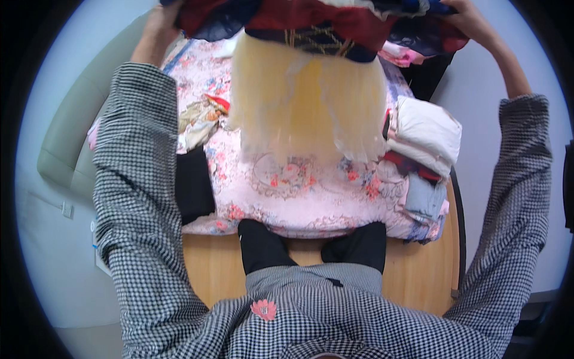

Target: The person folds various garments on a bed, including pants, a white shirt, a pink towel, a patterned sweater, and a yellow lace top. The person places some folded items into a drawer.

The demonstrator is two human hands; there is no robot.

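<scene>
A costume dress (309, 103) hangs spread out in the air before me, above the bed. Its top is dark red and navy with gold criss-cross lacing, and below it falls a pale yellow, sheer-layered skirt. At the top left, my left hand (165, 20) grips one sleeve side of the dress. My right hand (462, 15) holds the opposite side at the top right. The upper edge of the garment runs out of the picture, and the fingers of both hands are partly hidden by cloth or cut off.
A pink floral bedspread (287, 206) covers the bed. Folded white cloth (428, 130) tops a stack at the right edge, with folded grey cloth (423, 197) nearer. Folded black cloth (193, 186) and a crumpled patterned garment (199, 121) lie left. A padded headboard (74, 130) stands beyond.
</scene>
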